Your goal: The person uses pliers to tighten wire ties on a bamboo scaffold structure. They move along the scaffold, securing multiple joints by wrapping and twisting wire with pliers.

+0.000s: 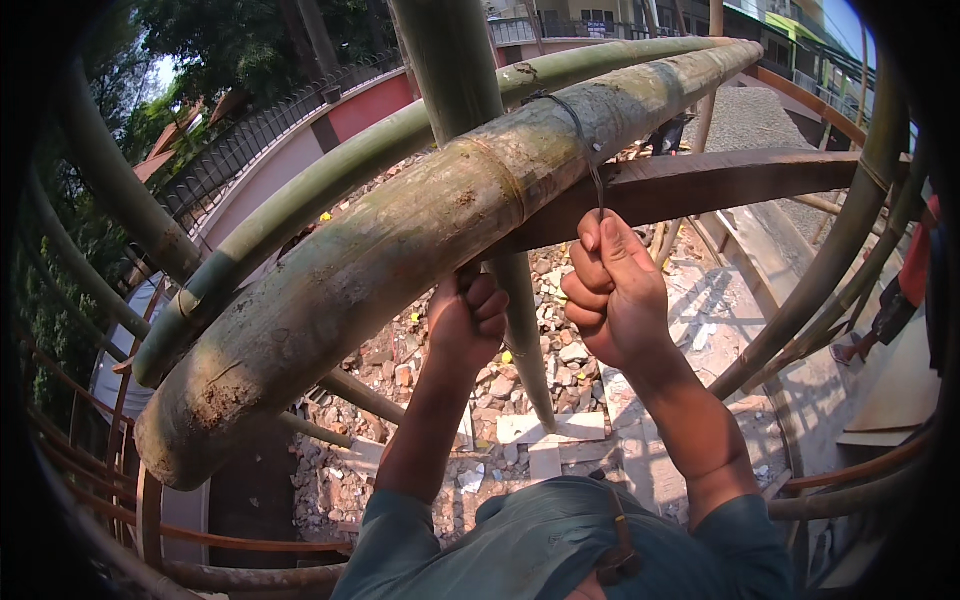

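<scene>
A thick mottled bamboo pole (380,245) slants across in front of me, from the lower left to the upper right. Round its upper part runs a thin dark cord (572,112), which hangs down on the near side. My right hand (620,285) is closed, with the cord's lower end pinched between thumb and fingers. Just under the pole my left hand (468,318) makes a fist; whatever is in it is hidden. A dark wooden beam (720,188) passes beneath the pole, close above my right hand. Behind them stands an upright green bamboo post (450,70).
A thinner green bamboo pole (330,185) lies alongside on the far side. Bent-looking bamboo posts (835,290) rise at the right, near a person in red (918,255). Far below lies broken rubble (560,345) with boards (550,428). A fenced wall (270,150) stands beyond.
</scene>
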`<state>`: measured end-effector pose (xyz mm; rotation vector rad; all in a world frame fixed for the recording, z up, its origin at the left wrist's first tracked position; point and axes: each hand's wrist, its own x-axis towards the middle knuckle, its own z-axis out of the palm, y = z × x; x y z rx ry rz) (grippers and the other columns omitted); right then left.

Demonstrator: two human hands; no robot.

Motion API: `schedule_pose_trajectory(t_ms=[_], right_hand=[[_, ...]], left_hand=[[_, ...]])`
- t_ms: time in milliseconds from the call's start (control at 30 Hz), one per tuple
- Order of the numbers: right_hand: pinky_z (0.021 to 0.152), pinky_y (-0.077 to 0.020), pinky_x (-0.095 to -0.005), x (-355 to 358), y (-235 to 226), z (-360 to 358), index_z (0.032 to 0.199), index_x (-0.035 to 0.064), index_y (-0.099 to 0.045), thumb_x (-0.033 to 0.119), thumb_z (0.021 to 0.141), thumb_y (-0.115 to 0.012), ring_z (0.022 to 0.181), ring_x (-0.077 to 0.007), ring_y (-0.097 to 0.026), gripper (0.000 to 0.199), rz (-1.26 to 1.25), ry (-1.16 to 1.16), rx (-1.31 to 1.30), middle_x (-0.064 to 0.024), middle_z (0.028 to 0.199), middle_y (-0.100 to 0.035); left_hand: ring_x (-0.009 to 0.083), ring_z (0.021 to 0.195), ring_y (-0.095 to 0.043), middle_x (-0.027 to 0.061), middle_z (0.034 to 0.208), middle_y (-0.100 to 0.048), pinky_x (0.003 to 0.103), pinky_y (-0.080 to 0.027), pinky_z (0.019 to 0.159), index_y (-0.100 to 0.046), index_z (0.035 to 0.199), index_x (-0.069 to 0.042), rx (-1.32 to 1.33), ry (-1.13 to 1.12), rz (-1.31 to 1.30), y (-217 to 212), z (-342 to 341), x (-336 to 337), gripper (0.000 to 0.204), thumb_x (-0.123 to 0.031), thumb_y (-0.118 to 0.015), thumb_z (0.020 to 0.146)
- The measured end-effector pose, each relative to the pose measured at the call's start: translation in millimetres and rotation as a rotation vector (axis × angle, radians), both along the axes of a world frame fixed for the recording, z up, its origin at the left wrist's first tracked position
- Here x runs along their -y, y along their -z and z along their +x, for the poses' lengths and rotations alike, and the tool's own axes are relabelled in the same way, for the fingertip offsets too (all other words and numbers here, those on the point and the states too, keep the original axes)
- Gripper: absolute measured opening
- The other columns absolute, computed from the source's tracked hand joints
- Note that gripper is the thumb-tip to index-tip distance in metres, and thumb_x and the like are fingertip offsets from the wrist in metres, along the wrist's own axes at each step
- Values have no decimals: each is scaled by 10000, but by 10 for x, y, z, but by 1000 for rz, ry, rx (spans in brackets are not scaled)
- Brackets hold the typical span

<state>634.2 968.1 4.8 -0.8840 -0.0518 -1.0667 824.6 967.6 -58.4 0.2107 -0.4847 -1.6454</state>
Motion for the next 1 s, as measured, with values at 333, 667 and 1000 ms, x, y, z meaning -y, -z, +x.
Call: schedule_pose_trajectory(t_ms=[333,667,1000], right_hand=[[558,-321,-173,428,486,144,934,61,-547,321,1063,-472,647,1,-395,300,-398,674,-266,58,750,-491],[633,-467,-273,252,480,218,1022,32,-605,200,1055,-488,666,-137,-563,207,-480,949,-491,-58,789,-627],[648,-450,-336,201,240,-16,933,-16,-667,107,973,-594,706,-239,-594,149,-806,1028,-834,-127,792,-633]], left_hand=[[83,516,-280,-44,633,-305,223,-238,410,-448,810,-161,-305,32,-59,-167,-458,-207,324,-317,-349,1075],[275,746,-628,112,745,-582,376,-550,664,-484,899,-100,160,-143,60,-423,-690,-555,395,-376,-275,1088],[139,955,-567,58,1020,-638,299,-407,857,-598,1214,20,884,-357,-238,-154,-364,-346,466,-319,-302,1093]])
